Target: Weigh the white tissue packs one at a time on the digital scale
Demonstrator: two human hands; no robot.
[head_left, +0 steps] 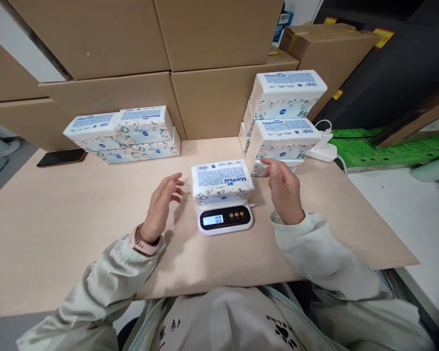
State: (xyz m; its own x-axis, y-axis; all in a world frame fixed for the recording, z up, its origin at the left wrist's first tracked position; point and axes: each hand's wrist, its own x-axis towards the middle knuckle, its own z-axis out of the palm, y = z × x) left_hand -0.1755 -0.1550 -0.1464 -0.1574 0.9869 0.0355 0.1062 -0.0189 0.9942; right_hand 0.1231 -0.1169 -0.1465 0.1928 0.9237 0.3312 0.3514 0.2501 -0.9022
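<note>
A white tissue pack (221, 181) printed "Manhua" rests on a small white digital scale (225, 219) whose display reads 0.0. My left hand (163, 204) hovers open just left of the pack, fingers spread, not touching it. My right hand (283, 187) hovers open just right of the pack, holding nothing. A pink watch band sits on my left wrist.
A stack of tissue packs (287, 119) stands at the back right, another group (126, 132) at the back left. Large cardboard boxes (212, 92) line the wall behind. A dark phone (61, 157) lies far left. A white charger with cable (324, 148) sits right of the stack. The beige table (58, 219) edge runs near my body.
</note>
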